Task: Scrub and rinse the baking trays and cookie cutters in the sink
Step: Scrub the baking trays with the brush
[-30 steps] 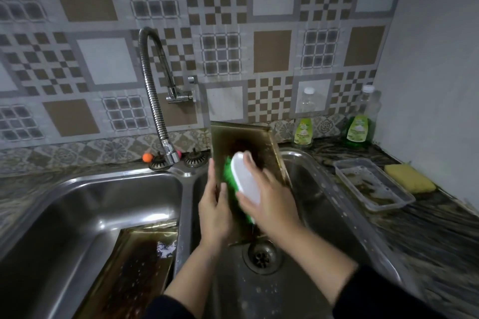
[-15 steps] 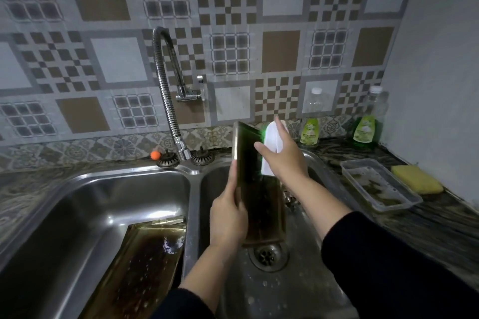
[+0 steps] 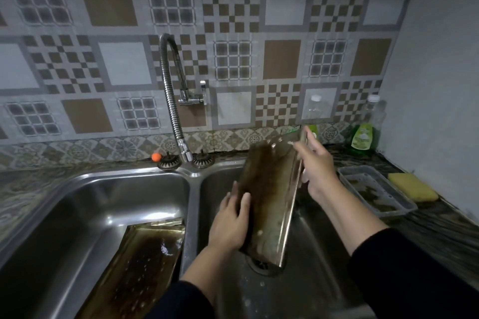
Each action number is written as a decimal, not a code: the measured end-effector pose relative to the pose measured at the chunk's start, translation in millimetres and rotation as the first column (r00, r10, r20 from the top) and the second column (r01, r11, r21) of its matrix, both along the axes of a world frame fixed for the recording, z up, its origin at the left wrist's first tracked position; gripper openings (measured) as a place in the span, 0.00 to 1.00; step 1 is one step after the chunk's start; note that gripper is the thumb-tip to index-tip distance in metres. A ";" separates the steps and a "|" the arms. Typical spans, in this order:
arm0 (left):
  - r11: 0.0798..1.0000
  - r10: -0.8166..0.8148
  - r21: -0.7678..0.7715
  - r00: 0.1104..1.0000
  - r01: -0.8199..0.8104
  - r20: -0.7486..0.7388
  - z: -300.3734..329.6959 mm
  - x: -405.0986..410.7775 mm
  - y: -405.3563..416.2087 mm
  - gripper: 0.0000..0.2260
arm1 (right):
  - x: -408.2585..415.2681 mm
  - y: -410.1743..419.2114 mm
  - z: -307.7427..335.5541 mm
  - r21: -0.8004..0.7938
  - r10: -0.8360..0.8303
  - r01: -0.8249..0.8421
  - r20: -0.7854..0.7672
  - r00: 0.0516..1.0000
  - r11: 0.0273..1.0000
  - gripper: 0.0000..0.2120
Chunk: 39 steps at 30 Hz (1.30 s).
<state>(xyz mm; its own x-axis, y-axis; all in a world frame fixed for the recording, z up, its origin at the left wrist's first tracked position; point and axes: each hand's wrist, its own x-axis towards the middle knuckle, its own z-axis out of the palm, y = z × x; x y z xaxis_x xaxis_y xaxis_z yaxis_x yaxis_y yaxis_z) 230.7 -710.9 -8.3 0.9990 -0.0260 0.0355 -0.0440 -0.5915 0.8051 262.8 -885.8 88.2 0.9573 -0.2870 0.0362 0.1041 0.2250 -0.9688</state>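
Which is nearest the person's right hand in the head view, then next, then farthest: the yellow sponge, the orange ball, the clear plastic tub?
From the right hand:
1. Clear plastic tub, on the counter just right.
2. Yellow sponge, beyond the tub.
3. Orange ball, far left by the tap.

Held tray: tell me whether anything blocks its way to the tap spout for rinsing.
Nothing visible does. The held tray, gripped by the left hand and right hand, stands tilted over the right basin. The spout hangs over the divider to its left, with only open air between. The second tray lies low in the left basin.
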 end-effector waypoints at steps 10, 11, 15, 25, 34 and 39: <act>0.931 0.215 -0.329 0.966 -0.158 0.144 6.0 7.7 11.9 0.26 | -0.6 -36.4 -19.5 -0.558 -0.020 -0.028 -0.081 0.997 0.829 0.23; 0.928 0.242 -0.327 0.956 -0.177 0.168 7.0 9.6 15.1 0.26 | -0.7 -44.1 -24.1 -0.697 -0.052 -0.018 -0.080 0.995 0.717 0.24; 0.899 0.349 -0.335 0.923 -0.281 0.164 11.1 14.5 16.2 0.26 | -24.5 -43.3 -31.8 -0.834 0.027 0.064 0.094 0.995 0.548 0.38; 0.881 0.166 -0.474 0.941 -0.006 0.296 31.1 5.1 -34.8 0.20 | 15.6 -23.4 26.8 -0.906 -0.043 0.318 0.320 0.947 0.280 0.36; 0.856 0.293 -0.509 0.895 -0.088 0.338 32.6 14.1 -12.3 0.19 | -63.1 18.4 -66.1 -0.937 0.265 0.165 0.252 0.931 0.309 0.37; 0.896 0.199 -0.442 0.921 -0.033 0.335 32.9 3.4 -44.2 0.19 | 15.7 18.9 16.1 -0.884 0.038 0.305 0.339 0.940 0.354 0.34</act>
